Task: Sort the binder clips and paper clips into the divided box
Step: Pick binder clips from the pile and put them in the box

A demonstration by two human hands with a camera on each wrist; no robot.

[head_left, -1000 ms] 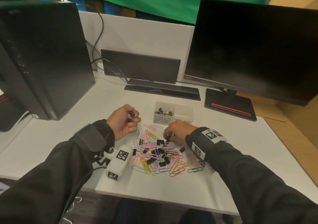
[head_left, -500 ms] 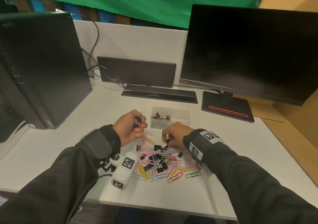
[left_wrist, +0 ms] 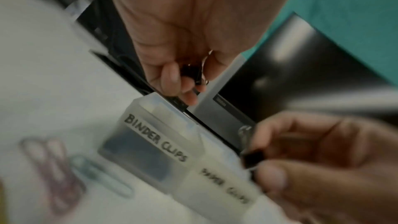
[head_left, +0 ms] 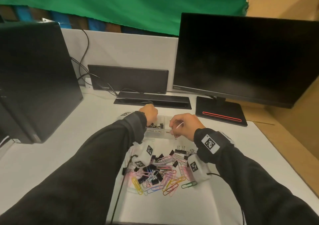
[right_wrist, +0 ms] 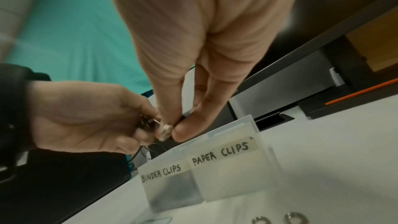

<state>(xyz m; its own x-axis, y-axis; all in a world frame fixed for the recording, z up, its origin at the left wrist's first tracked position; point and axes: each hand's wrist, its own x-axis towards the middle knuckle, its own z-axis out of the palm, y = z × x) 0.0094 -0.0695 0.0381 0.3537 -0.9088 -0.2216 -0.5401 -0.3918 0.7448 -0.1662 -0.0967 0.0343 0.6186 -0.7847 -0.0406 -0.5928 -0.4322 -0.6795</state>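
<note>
Both hands are working over the divided box (head_left: 156, 132) at the far edge of the clip pile. The left hand (head_left: 149, 112) is hanging above the compartment labelled BINDER CLIPS, fingers curled round a black binder clip (left_wrist: 192, 72) with its wire handles sticking out. The right hand (head_left: 185, 123) is hovering at the front of the PAPER CLIPS side, thumb and fingertips pinching a small black binder clip (left_wrist: 252, 157) (so it seems to be over the wrong half for what it holds; judgement only).

Progress: early. A few binder clips (head_left: 156, 125) are already lying in the left compartment; the right compartment is looking empty as far as its frosted wall lets me judge. The mixed pile (head_left: 160, 173) of coloured paper clips and black binder clips is sitting on the white desk (head_left: 51, 155) between the forearms, so most of the sorting is left, including all the paper clips I can see.

View notes: the head view is giving the pile and the box contents but hiding the left palm. The left wrist view is showing both held clips, though blurred. The right wrist view is giving both labels sharply; the right-hand clip is mostly hidden there behind the fingertips.
</note>
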